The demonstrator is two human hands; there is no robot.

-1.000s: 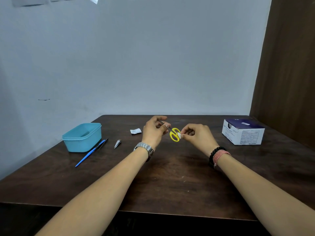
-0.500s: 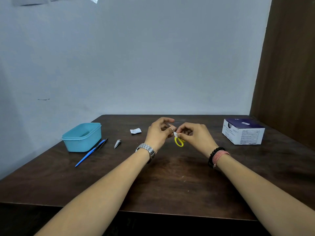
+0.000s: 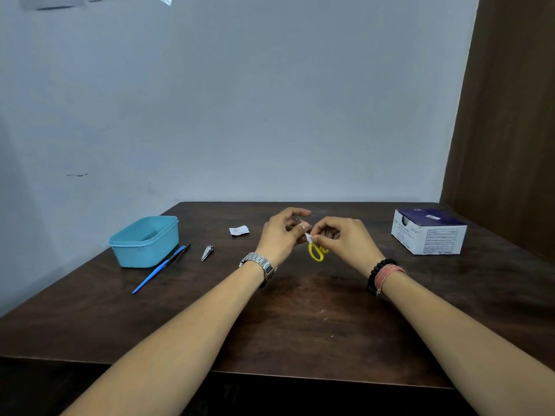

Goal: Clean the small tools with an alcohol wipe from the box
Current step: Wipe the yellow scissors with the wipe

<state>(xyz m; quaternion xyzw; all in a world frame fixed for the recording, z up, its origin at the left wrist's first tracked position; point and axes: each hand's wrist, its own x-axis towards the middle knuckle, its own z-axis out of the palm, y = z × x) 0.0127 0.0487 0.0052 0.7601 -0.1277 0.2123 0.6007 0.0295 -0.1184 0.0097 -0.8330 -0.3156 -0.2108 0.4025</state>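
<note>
While hands hide blades | scissors (image 3: 316,253) handles show | wipe (image 3: 309,237) barely visible

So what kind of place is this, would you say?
Probably a plain room at home or a simple recording setup: a dark wooden table pushed against a bare pale wall, with a wood-panelled surface at right.

No readable text. Box (image 3: 429,232) on tabletop (image 3: 300,310), right of hands: printed label panel on side, small white sticker on dark top, all too blurred to read. Torn wrapper (image 3: 239,230) left of hands: faint print, illegible.
</note>
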